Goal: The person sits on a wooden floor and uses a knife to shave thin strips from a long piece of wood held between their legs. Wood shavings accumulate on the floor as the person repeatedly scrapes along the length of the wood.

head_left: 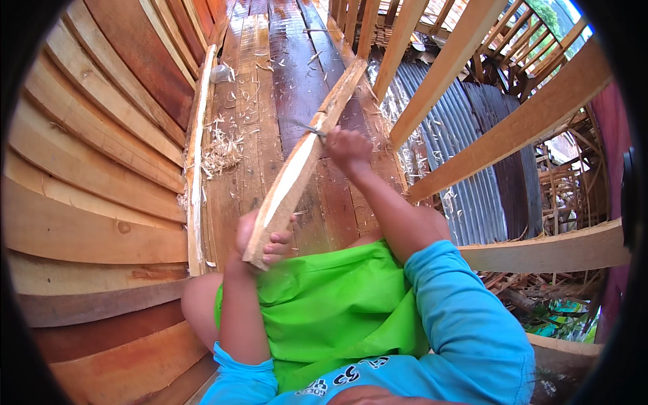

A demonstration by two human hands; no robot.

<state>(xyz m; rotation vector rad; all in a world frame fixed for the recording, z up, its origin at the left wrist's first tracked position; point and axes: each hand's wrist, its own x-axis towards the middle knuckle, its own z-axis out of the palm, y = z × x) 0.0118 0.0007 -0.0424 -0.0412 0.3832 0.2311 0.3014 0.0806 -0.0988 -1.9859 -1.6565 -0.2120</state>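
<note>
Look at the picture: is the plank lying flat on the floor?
No: the left hand holds the plank's near end raised, while the right hand sets a blade against its edge.

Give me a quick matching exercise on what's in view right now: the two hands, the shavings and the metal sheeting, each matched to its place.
Things:
1. left hand
2. right hand
3. wood shavings
4. corrugated metal sheet

Places:
A. below the open wooden framing, on the right
B. gripping the near end of the wooden strip
C. scattered on the floor planks
D. holding a blade against the strip, farther up

Pairs: 1-B, 2-D, 3-C, 4-A
</note>
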